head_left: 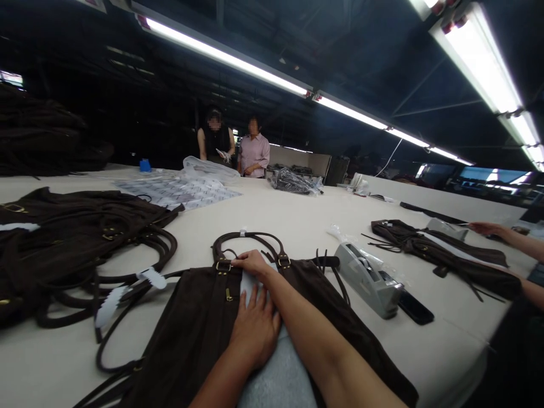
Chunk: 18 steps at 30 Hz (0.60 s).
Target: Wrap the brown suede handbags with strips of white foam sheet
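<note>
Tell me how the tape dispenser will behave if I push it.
The tape dispenser looks hard-shelled, so it should move stiffly as one piece. Its long, low body probably won't roll or tip easily. Pushed toward the phone right beside it, it would likely shove that along.

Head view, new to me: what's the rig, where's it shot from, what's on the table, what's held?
No robot: one picture, from a camera worn on a person's head, looking forward and down at their bare hands.

The left hand lies spread on a pale grey sheet over a dark brown handbag. The right hand touches the bag near a handle buckle; whether it grips anything is unclear.

On the white table: more dark bags at left; a grey tape dispenser and a smartphone at right. The hand at far right is another person's.
</note>
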{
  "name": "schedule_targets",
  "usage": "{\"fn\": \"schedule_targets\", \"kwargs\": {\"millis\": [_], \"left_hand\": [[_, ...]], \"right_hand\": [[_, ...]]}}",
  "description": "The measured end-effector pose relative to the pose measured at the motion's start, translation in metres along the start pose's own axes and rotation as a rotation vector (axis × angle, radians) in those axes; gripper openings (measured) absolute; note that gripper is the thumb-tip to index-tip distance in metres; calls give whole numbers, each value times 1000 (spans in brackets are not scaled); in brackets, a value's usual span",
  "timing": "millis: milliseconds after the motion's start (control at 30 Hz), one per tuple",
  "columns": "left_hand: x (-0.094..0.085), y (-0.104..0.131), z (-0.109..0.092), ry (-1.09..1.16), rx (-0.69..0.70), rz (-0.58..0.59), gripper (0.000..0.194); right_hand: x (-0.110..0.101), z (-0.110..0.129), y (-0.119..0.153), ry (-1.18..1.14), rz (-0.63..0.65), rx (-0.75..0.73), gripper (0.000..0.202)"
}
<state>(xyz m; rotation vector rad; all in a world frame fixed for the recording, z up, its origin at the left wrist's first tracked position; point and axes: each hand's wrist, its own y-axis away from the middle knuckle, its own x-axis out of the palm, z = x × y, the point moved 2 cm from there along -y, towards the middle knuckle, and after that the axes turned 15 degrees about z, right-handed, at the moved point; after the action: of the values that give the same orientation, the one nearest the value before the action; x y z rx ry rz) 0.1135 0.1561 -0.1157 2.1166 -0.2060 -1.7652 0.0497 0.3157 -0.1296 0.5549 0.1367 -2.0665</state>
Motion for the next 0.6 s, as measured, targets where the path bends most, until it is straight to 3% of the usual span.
{"fn": "schedule_targets", "kwargs": {"millis": [167, 300, 433, 600], "left_hand": [[-1, -2, 0, -10, -13, 5, 58], [0, -5, 0, -15, -19, 7, 58], [2, -7, 2, -7, -32, -11, 56], [3, -7, 4, 91, -83, -99, 53]], "right_hand": [[-21, -5, 10, -234, -23, -50, 25], [-24, 0, 15, -284, -49, -32, 30], [-27, 4, 21, -183, -106, 30, 31], [-59, 3, 49, 106, -200, 216, 11]]}}
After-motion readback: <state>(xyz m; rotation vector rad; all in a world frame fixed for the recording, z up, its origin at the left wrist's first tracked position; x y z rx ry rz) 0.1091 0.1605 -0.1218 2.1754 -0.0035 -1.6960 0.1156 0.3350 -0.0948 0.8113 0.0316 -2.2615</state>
